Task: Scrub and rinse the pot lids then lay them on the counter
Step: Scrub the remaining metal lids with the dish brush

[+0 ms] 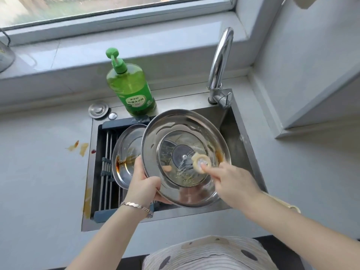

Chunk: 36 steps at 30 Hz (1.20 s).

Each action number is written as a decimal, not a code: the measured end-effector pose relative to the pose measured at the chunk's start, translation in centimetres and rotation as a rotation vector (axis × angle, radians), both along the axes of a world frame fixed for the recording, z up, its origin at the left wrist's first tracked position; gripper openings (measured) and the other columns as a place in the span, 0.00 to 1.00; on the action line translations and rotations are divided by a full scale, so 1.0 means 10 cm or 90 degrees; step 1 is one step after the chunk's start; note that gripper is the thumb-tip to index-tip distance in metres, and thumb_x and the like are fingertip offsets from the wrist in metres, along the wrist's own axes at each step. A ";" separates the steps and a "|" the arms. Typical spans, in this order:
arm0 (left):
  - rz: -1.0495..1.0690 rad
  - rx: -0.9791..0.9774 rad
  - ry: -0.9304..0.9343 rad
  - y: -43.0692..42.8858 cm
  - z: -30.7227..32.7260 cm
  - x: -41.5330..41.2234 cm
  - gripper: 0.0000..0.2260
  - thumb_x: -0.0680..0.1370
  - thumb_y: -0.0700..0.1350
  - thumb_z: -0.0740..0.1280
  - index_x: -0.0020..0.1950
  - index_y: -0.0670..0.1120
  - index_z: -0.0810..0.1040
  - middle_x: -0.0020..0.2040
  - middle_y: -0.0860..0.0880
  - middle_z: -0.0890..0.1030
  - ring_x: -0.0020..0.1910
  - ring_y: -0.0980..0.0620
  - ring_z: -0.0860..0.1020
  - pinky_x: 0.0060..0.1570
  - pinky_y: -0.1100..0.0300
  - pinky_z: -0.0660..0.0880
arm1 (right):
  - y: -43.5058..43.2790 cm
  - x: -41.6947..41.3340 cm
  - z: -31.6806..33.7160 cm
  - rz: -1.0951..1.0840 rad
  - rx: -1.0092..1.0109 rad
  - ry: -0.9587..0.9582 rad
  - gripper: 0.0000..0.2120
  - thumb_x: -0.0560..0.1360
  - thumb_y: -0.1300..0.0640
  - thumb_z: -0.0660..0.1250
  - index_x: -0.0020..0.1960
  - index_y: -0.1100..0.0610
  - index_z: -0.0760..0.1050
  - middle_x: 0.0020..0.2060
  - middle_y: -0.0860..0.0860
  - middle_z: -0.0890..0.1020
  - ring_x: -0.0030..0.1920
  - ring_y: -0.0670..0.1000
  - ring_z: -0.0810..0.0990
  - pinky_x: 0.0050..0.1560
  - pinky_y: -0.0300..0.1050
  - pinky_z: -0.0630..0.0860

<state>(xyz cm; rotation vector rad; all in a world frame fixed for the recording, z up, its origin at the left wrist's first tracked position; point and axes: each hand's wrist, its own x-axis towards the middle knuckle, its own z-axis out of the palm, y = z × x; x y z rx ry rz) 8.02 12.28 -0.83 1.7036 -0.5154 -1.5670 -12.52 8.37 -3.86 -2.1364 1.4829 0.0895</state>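
Head view, over the sink. Two pot lids are present, both with the underside up.

(a) The held lid, steel with a glass centre, is raised above the basin and tilted, its hollow side facing up and toward the person. Its oval outline has its long axis running from far-left to near-right. The left hand, with a bracelet at the wrist, grips the rim at the near-left, thumb over the inner face and fingers curled beneath.

(b) The right hand is closed round one scrubber, forefinger extended onto its back. The round pale head is pressed on the glass just right of the centre fitting.

(c) The second lid lies to the left on the drain rack set in the sink. It is partly covered by the held lid and carries brown streaks near its near edge.

(d) One green pump bottle stands upright on the back ledge. One faucet rises at the far-right corner. One round strainer cap and one small round cap lie at the far-left corner.

(e) The counter to the left shows brownish stains.
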 end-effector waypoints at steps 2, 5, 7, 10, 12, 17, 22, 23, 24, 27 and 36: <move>0.006 0.004 -0.002 0.01 0.00 0.00 0.31 0.71 0.22 0.52 0.64 0.53 0.64 0.56 0.39 0.77 0.44 0.34 0.80 0.28 0.45 0.79 | 0.24 0.16 0.10 0.061 0.039 -0.078 0.21 0.81 0.54 0.51 0.71 0.37 0.61 0.43 0.49 0.70 0.43 0.52 0.73 0.44 0.45 0.71; 0.024 0.003 0.035 0.04 0.02 0.00 0.34 0.70 0.21 0.53 0.65 0.54 0.64 0.54 0.39 0.79 0.42 0.35 0.81 0.29 0.43 0.79 | -0.07 0.01 -0.01 -0.005 0.045 -0.043 0.21 0.80 0.55 0.52 0.69 0.36 0.64 0.47 0.50 0.75 0.47 0.52 0.75 0.45 0.45 0.72; 0.025 -0.004 0.038 0.05 0.04 -0.01 0.33 0.69 0.21 0.53 0.62 0.55 0.66 0.53 0.40 0.79 0.43 0.35 0.81 0.29 0.43 0.79 | -0.19 -0.07 -0.03 -0.059 0.020 0.000 0.20 0.80 0.55 0.53 0.68 0.37 0.66 0.51 0.51 0.77 0.50 0.54 0.76 0.45 0.45 0.71; 0.023 -0.010 0.008 0.03 0.02 0.00 0.31 0.70 0.22 0.53 0.58 0.57 0.67 0.55 0.40 0.78 0.46 0.35 0.80 0.28 0.46 0.78 | 0.15 0.11 0.09 0.058 0.052 -0.078 0.21 0.81 0.55 0.52 0.70 0.37 0.62 0.44 0.49 0.73 0.44 0.51 0.73 0.41 0.43 0.69; 0.031 -0.007 0.001 0.03 0.00 0.00 0.31 0.70 0.22 0.53 0.58 0.57 0.67 0.55 0.40 0.79 0.47 0.35 0.80 0.28 0.45 0.78 | 0.19 0.12 0.11 0.070 0.077 -0.089 0.21 0.81 0.55 0.52 0.70 0.37 0.62 0.43 0.48 0.71 0.43 0.50 0.71 0.40 0.42 0.66; 0.028 -0.019 -0.004 0.00 0.00 -0.08 0.29 0.70 0.22 0.53 0.62 0.51 0.65 0.54 0.41 0.80 0.46 0.36 0.80 0.27 0.47 0.78 | -0.02 -0.07 -0.05 -0.049 0.032 -0.036 0.20 0.80 0.55 0.53 0.68 0.39 0.67 0.47 0.50 0.77 0.46 0.53 0.74 0.42 0.44 0.69; 0.018 -0.032 -0.010 -0.02 -0.01 -0.06 0.29 0.70 0.23 0.53 0.58 0.54 0.67 0.56 0.41 0.78 0.48 0.36 0.80 0.33 0.40 0.79 | 0.01 -0.05 0.03 -0.016 0.048 -0.056 0.19 0.81 0.54 0.53 0.69 0.38 0.65 0.44 0.46 0.75 0.44 0.50 0.73 0.41 0.43 0.68; 0.013 -0.032 -0.011 -0.02 0.00 -0.07 0.30 0.70 0.23 0.54 0.61 0.54 0.66 0.56 0.41 0.78 0.49 0.36 0.80 0.32 0.41 0.79 | -0.06 -0.10 0.01 -0.055 0.041 -0.037 0.19 0.81 0.54 0.53 0.68 0.39 0.67 0.47 0.48 0.77 0.46 0.51 0.75 0.42 0.43 0.70; 0.004 -0.030 -0.019 -0.03 0.00 -0.09 0.31 0.70 0.23 0.54 0.63 0.54 0.65 0.56 0.41 0.78 0.49 0.36 0.80 0.31 0.43 0.79 | -0.07 -0.11 -0.01 -0.065 0.032 -0.034 0.18 0.81 0.54 0.53 0.67 0.39 0.68 0.49 0.49 0.78 0.47 0.52 0.75 0.43 0.44 0.71; -0.006 -0.024 -0.037 -0.04 0.01 -0.13 0.30 0.71 0.23 0.53 0.65 0.50 0.64 0.50 0.44 0.78 0.45 0.38 0.80 0.27 0.48 0.79 | 0.17 0.11 0.11 0.012 0.049 -0.149 0.19 0.80 0.54 0.54 0.68 0.39 0.67 0.41 0.47 0.73 0.44 0.50 0.72 0.42 0.45 0.70; -0.066 -0.019 -0.060 0.02 0.05 -0.10 0.29 0.71 0.23 0.55 0.61 0.55 0.65 0.52 0.42 0.78 0.43 0.41 0.80 0.25 0.53 0.78 | 0.28 0.15 0.10 0.018 0.071 -0.163 0.19 0.81 0.55 0.54 0.68 0.39 0.66 0.45 0.51 0.76 0.46 0.52 0.74 0.45 0.45 0.70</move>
